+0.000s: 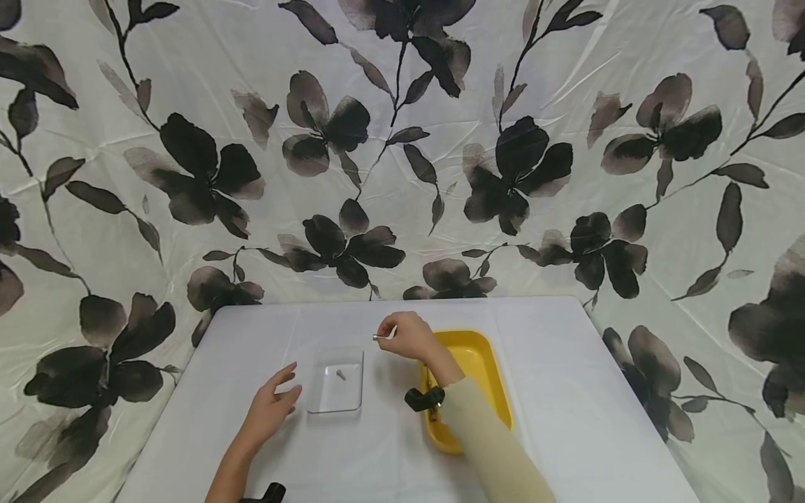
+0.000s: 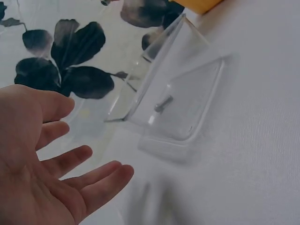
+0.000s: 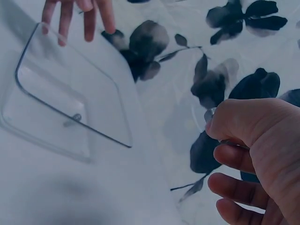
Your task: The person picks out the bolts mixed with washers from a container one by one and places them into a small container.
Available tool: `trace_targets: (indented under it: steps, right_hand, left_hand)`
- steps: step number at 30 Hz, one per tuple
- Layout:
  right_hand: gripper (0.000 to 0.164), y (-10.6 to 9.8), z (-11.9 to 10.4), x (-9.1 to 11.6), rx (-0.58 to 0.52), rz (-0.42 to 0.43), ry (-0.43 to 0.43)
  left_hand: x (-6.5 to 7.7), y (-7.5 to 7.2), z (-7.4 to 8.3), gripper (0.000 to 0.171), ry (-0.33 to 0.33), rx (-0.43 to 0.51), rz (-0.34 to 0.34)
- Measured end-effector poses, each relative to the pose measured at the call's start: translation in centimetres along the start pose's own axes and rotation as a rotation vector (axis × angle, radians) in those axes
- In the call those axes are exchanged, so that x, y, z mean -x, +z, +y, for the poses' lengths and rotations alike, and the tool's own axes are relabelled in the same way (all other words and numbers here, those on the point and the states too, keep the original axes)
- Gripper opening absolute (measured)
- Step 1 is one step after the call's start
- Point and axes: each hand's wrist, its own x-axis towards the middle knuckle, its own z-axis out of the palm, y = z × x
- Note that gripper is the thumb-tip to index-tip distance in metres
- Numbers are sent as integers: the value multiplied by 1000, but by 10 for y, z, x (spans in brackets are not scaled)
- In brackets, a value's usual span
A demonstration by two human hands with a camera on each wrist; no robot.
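My right hand (image 1: 411, 337) pinches a small silver bolt (image 1: 379, 337) between thumb and fingers, above the table between the clear box and the yellow tray. In the right wrist view only a bit of the bolt (image 3: 209, 115) shows past the thumb; the rest is hidden by the fingers. The clear plastic box (image 1: 335, 411) stands on the table with one small grey bolt (image 2: 163, 103) lying on its floor. Left of the box, my left hand (image 1: 269, 411) holds nothing, its fingers spread loosely toward the box wall.
The yellow tray (image 1: 501, 398) lies to the right, partly under my right forearm, with small metal pieces (image 1: 432, 411) along its left side. A white cloth covers the table (image 1: 585, 419). Behind it hangs a floral curtain (image 1: 434, 188).
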Motion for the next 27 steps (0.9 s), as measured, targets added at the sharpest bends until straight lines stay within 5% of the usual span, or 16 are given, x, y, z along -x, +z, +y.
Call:
trace_targets:
  steps: [6,16,27]
  right_hand:
    - [4,2,-8,-6,-5,-8,1]
    - [4,8,-18,-12,-23,-39,9]
    - [4,38,-31,-22,-68,-51,-42]
  left_hand:
    - [-5,5,-13,57,-48,123,-36]
    - [-11,24,-31,59,-101,179,-29]
    - [-10,34,-33,54,-121,226,3]
